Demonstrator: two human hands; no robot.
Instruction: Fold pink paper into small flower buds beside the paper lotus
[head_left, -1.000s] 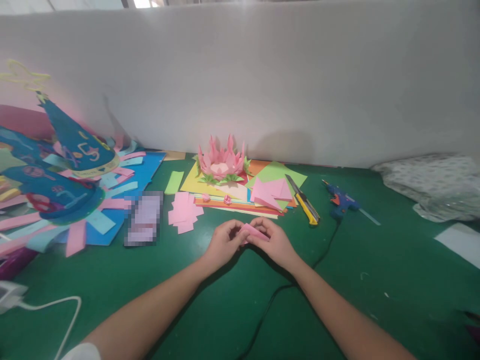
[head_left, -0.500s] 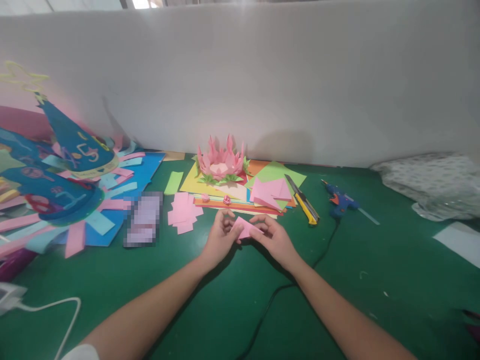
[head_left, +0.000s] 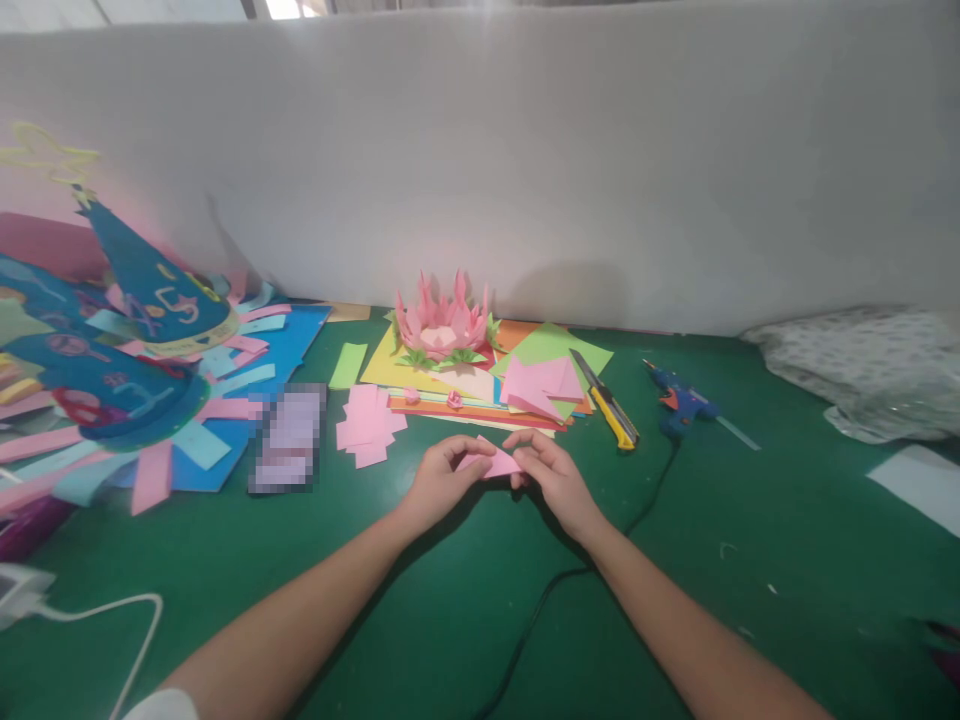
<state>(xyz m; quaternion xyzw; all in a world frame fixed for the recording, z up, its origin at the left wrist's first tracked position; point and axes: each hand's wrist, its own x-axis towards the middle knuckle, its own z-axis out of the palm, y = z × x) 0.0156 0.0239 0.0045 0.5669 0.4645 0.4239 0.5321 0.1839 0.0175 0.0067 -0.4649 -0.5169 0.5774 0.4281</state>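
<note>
Both my hands meet over the green table (head_left: 787, 560), pinching a small folded pink paper piece (head_left: 496, 463) between them. My left hand (head_left: 442, 482) grips its left end with curled fingers. My right hand (head_left: 553, 476) holds its right end, fingertips pressed on the fold. Just beyond lie a pile of small pink paper rectangles (head_left: 367, 424) and a stack of coloured sheets (head_left: 480, 385) with a pink paper lotus flower (head_left: 444, 325) on it.
A yellow utility knife (head_left: 609, 408) and a blue glue gun (head_left: 681, 402) with its black cord lie right of the sheets. Blue paper cone hats (head_left: 142, 290) with strips crowd the left. A white cable (head_left: 97, 610) runs at lower left; a white partition stands behind.
The pink piece was opened out wider between my hands, then folded flatter again. Both hands shifted slightly away from me and stayed on the paper.
</note>
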